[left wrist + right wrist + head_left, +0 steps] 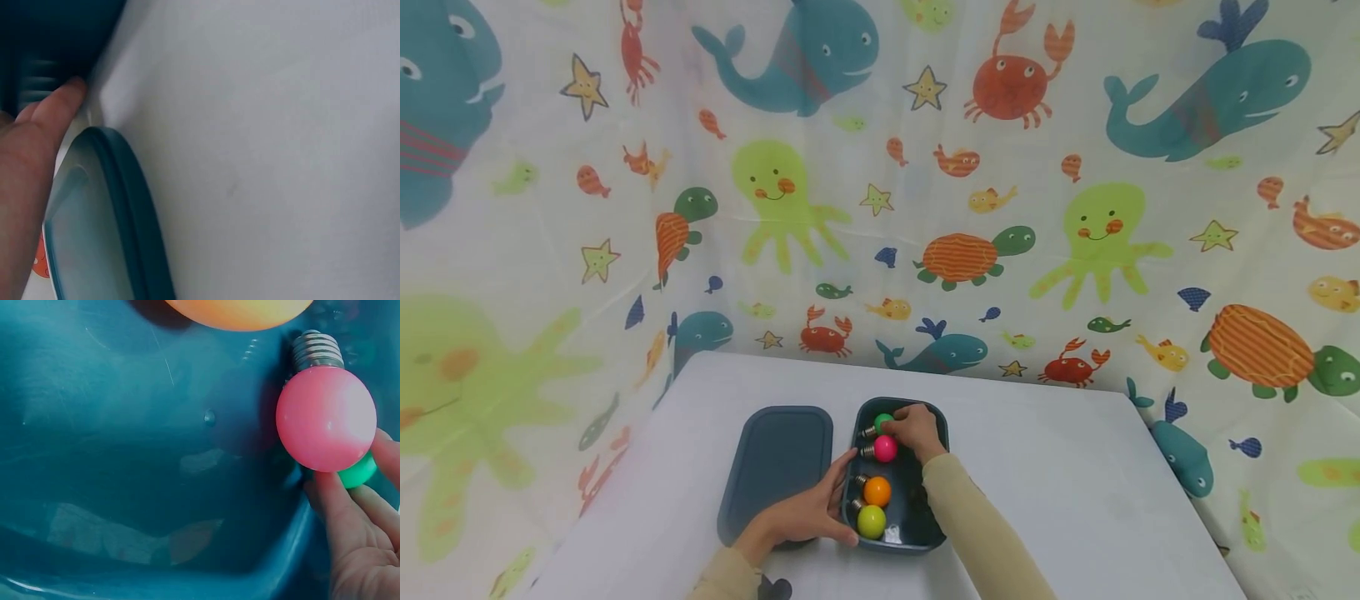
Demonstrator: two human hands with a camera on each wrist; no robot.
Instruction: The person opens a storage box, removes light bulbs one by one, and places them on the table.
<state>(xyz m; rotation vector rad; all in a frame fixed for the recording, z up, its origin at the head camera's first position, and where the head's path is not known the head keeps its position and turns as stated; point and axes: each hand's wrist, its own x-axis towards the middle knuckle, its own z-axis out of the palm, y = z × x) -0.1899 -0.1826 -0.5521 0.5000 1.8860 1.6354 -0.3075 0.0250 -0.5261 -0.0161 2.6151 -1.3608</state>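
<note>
A dark blue-green plastic box holds several colored light bulbs with metal screw bases. My right hand reaches into its far end and pinches the green light bulb. Just nearer lies a pink bulb, which partly covers the green one in the right wrist view. Closer to me along the left wall are an orange bulb and a yellow-green bulb. My left hand touches the outside of the box's left wall with fingers extended, its thumb at the near left corner.
A flat lid of the same dark color lies left of the box, partly under my left hand and forearm. Both stand on a white table. A curtain printed with sea animals hangs behind the table and along its sides.
</note>
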